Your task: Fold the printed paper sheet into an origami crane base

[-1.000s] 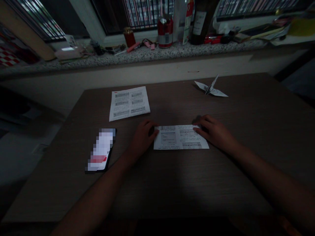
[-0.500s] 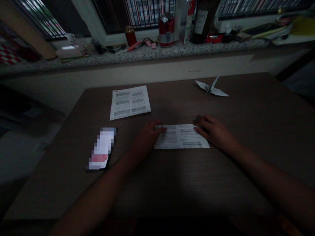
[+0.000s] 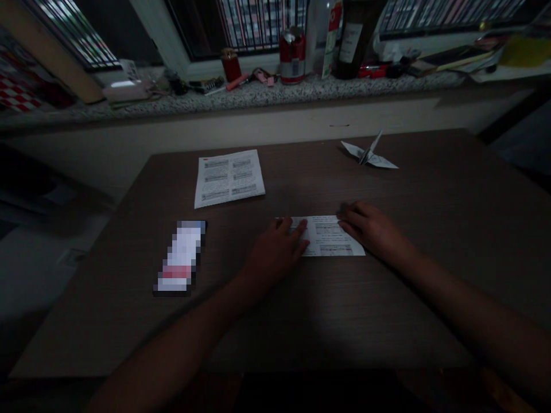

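A folded sheet of printed paper (image 3: 333,236) lies flat on the table in front of me, its long side running left to right. My left hand (image 3: 275,249) rests on the paper's left part with the fingers spread, covering that end. At the upper right corner, my right hand (image 3: 368,226) touches the paper with its fingers stretched out and its thumb at the edge. The undersides of both hands are hidden.
A paper crane (image 3: 369,156) stands at the back of the table (image 3: 413,275). Another folded printed sheet (image 3: 230,179) lies at the back left, with a phone (image 3: 181,255) nearer me. Behind, the stone windowsill (image 3: 258,96) holds a red can (image 3: 292,56), a dark bottle (image 3: 350,40) and small items.
My left hand has moved from the paper's upper left edge onto its left part, towards the right and nearer me, with the fingers spreading. My right hand stays at its corner.
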A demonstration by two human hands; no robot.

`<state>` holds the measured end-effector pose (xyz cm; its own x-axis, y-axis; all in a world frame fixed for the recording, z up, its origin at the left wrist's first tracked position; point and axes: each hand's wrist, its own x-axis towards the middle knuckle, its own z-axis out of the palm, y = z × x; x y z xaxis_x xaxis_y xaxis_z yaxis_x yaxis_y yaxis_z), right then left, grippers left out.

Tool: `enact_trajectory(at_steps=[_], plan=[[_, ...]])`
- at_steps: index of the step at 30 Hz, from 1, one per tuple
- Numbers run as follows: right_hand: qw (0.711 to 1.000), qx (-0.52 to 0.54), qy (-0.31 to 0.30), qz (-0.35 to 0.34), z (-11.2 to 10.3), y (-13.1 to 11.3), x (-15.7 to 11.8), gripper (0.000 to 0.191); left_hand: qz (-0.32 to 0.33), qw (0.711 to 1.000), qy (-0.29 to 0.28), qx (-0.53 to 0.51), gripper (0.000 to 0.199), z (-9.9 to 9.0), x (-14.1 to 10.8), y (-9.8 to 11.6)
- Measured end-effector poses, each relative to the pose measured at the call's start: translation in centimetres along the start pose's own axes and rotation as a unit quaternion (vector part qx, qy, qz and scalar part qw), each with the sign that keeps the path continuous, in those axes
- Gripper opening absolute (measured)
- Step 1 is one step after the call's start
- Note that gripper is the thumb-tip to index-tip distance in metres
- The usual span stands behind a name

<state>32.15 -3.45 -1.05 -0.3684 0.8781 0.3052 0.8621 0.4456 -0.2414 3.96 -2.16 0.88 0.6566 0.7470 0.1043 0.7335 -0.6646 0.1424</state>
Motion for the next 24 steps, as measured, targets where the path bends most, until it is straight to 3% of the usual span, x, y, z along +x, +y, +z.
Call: enact_trajectory(at_steps=[9, 14, 19, 24], plan=[[0.997, -0.066, -0.036, 0.007, -0.9, -1.2, 0.1, 0.036, 0.010, 1.000, 0.007, -0.002, 0.053, 0.3, -0.2, 0.2], [0.997, -0.077, -0.023, 0.010, -1.2, -3.6, 0.6, 0.042, 0.013, 1.000, 0.017, 0.002, 0.053, 0.5, -0.2, 0.3], [0.999, -0.009, -0.039, -0.034, 0.9, -6.7, 0.5, 0.058, 0.019, 0.999, 0.034, 0.007, 0.051, 0.8, -0.3, 0.4], [0.997, 0.003, -0.068, -0.028, 3.0, -7.1, 0.0, 0.067, 0.023, 0.999, 0.037, 0.015, 0.052, 1.0, -0.4, 0.4]])
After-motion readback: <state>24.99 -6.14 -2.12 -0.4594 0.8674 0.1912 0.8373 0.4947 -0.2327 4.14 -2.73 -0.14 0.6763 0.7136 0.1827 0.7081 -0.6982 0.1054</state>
